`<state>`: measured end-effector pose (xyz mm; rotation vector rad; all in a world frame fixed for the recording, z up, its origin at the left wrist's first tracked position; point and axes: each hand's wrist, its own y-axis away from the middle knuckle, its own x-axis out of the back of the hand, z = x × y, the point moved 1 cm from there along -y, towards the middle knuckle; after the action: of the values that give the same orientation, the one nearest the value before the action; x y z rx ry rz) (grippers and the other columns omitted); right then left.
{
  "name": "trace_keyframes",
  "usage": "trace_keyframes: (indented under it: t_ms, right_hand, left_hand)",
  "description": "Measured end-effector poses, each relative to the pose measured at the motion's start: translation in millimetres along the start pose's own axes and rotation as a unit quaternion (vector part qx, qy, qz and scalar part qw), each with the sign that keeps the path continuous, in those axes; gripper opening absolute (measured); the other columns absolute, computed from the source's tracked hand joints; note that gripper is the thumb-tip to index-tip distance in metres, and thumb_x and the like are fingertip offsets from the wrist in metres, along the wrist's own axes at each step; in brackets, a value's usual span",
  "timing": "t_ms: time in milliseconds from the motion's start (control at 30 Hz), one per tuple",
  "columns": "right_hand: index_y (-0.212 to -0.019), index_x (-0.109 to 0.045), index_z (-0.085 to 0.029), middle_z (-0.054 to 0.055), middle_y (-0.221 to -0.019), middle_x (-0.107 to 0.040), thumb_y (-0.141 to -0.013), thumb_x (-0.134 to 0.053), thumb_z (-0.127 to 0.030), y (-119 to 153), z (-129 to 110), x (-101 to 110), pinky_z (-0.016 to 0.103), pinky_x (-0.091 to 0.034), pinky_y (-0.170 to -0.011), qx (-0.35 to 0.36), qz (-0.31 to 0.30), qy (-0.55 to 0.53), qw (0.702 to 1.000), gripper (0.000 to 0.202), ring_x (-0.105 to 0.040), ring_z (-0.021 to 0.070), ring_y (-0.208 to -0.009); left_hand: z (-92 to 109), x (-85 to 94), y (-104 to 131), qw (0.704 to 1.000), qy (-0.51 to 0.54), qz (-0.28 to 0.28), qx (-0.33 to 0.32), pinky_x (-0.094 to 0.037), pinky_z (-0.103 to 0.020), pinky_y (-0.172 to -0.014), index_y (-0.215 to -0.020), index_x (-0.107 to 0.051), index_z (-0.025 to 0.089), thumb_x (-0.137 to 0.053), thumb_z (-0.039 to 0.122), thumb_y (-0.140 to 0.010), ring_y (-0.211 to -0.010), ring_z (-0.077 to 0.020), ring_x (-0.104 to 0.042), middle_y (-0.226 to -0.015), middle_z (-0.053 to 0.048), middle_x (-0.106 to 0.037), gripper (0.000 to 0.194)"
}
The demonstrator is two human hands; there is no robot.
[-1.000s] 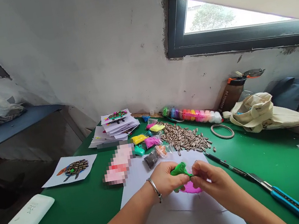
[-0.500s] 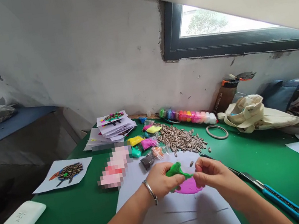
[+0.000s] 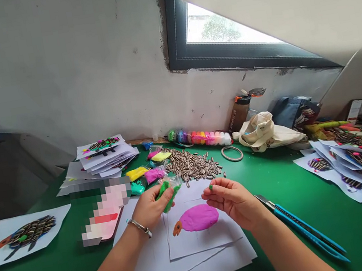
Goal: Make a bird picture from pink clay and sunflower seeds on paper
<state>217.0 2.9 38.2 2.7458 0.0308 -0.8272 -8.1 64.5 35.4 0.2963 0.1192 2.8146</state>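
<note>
My left hand (image 3: pixel 153 205) holds a packet of green clay (image 3: pixel 169 195) above the white sheets. Between the thumb and fingertips of my right hand (image 3: pixel 228 197) is a small green clay piece (image 3: pixel 211 187). Below and between the hands, a white paper (image 3: pixel 192 247) bears a flat magenta clay oval (image 3: pixel 200 218). An orange clay head (image 3: pixel 177 228) with a dark eye joins the oval's left end. Sunflower seeds (image 3: pixel 193 166) lie in a pile behind the hands.
Clay packets (image 3: pixel 137 174) and a pink item (image 3: pixel 110 212) lie left of the seeds. Blue-handled tools (image 3: pixel 304 228) rest at right. Seed pictures (image 3: pixel 33 234) lie at far left and right. A bottle (image 3: pixel 239 112), a ring (image 3: pixel 232 154) and a cloth bag (image 3: pixel 263 131) stand behind.
My hands have moved apart, and a small green piece is now in my right fingertips. The magenta oval and orange head are uncovered. The view has turned right.
</note>
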Motion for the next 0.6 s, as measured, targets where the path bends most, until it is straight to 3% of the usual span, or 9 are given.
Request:
trace_keyframes:
  t_ms: [233,500,600]
  right_hand:
    - [-0.079,-0.053,-0.018,0.005,-0.078,-0.072,-0.069,-0.08,-0.037,0.8,-0.1,2.3,0.028,-0.05,-0.07,0.002,0.01,0.017,1.0,0.034,-0.069,0.0178,-0.077]
    - [-0.081,-0.051,-0.019,0.005,-0.078,-0.073,-0.067,-0.08,-0.029,-3.0,2.1,4.1,0.03,-0.05,-0.071,0.017,0.013,0.024,0.999,0.034,-0.069,0.0196,-0.078]
    - [-0.091,-0.055,-0.02,0.005,-0.079,-0.073,-0.066,-0.081,-0.028,-3.9,3.2,3.8,0.032,-0.051,-0.073,0.034,0.029,0.047,0.998,0.037,-0.069,0.02,-0.078]
  left_hand:
    - [-8.3,3.3,-4.2,0.993,-0.11,0.038,-0.023,-0.045,-0.027,-0.055,-0.08,-0.064,0.016,-0.058,0.065,-0.073,-0.066,-0.0202,-0.062,-0.07,-0.003,-0.066,0.051]
    - [-17.7,12.0,-10.9,0.99,-0.128,0.048,-0.025,-0.045,-0.026,-0.057,-0.086,-0.068,0.018,-0.059,0.065,-0.072,-0.066,-0.0212,-0.063,-0.071,-0.002,-0.068,0.05]
    - [-18.3,13.0,-12.2,0.989,-0.138,0.048,-0.015,-0.046,-0.026,-0.058,-0.089,-0.069,0.018,-0.059,0.066,-0.071,-0.071,-0.0229,-0.065,-0.072,-0.001,-0.069,0.053]
